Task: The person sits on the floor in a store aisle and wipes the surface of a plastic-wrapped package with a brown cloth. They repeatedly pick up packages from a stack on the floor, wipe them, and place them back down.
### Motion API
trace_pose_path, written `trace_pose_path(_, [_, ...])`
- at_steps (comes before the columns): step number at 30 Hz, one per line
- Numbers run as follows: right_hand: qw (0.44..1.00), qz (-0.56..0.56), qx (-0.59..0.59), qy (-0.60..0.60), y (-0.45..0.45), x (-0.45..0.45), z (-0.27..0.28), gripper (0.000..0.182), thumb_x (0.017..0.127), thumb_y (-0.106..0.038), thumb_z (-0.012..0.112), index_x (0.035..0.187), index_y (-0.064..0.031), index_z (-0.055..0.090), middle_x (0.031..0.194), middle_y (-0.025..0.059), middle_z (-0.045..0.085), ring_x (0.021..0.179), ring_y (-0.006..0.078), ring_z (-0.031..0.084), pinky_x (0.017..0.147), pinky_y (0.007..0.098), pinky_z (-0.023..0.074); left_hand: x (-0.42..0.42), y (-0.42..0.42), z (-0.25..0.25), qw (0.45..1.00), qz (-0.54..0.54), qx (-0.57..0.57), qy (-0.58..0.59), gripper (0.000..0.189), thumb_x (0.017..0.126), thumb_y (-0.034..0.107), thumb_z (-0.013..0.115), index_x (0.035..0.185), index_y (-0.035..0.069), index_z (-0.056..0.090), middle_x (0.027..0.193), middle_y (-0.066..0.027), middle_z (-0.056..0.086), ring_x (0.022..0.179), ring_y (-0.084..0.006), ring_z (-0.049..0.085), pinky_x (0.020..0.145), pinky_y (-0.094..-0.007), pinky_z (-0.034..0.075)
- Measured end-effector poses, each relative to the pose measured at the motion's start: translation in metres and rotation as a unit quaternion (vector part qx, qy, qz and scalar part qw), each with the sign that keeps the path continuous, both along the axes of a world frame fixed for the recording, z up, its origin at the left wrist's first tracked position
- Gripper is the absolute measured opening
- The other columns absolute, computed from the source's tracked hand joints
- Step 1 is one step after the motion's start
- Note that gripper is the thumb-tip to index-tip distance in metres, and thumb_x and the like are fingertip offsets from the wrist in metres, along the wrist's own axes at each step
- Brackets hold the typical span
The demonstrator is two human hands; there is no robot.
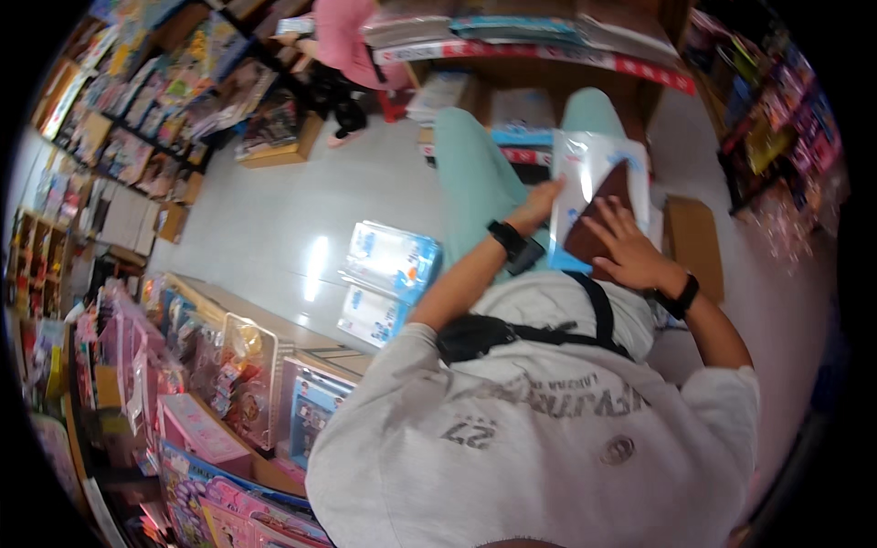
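Note:
A flat packet in clear plastic (572,161), white with blue printing, rests over my right thigh. My left hand (540,205) grips its left edge. Under the spread fingers of my right hand (627,250) is a dark brown cloth (590,229), held flat against the packet's face. The cloth's upper corner points away from me and covers part of the packet. To my left, on the floor, lie similar plastic-wrapped packets (394,257) in a stack, with another packet (370,315) beside them, nearer me.
Ahead stands a wooden shelf unit (616,65) with packets on its levels. A cardboard box (693,246) is to my right. Crowded display racks (233,383) line the left. Another person in pink (346,41) is at the far left shelves. Hanging goods (774,130) fill the right.

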State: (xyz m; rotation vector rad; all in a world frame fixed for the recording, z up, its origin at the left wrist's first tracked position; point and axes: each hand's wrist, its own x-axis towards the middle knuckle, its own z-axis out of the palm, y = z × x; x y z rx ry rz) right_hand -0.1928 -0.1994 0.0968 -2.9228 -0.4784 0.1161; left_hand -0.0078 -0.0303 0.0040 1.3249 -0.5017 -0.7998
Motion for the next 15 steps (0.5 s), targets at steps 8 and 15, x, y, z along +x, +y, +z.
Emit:
trace_pose_path(8, [0.998, -0.035, -0.044, -0.025, -0.044, 0.070, 0.002, 0.070, 0.091, -0.041, 0.054, 0.150, -0.0214, 0.023, 0.158, 0.0172, 0.008, 0.143, 0.0432, 0.008, 0.116, 0.0523, 0.0136, 0.006, 0.012, -0.002, 0.977, -0.068, -0.119, 0.162, 0.039, 0.097, 0.030, 0.052, 0.122, 0.001, 0.054, 0.112, -0.0094, 0.064, 0.101, -0.0195, 0.063, 0.090, -0.0350, 0.050])
trace_pose_path(15, [0.991, -0.075, -0.107, -0.033, -0.028, 0.112, 0.003, 0.072, 0.091, -0.040, 0.051, 0.152, -0.0175, 0.017, 0.157, 0.0200, 0.008, 0.143, 0.0438, 0.008, 0.116, 0.0524, 0.0140, 0.009, 0.014, -0.005, 0.977, -0.057, -0.128, 0.158, 0.040, 0.099, 0.032, 0.047, 0.123, 0.001, 0.053, 0.117, -0.0100, 0.063, 0.104, -0.0214, 0.062, 0.093, -0.0361, 0.048])
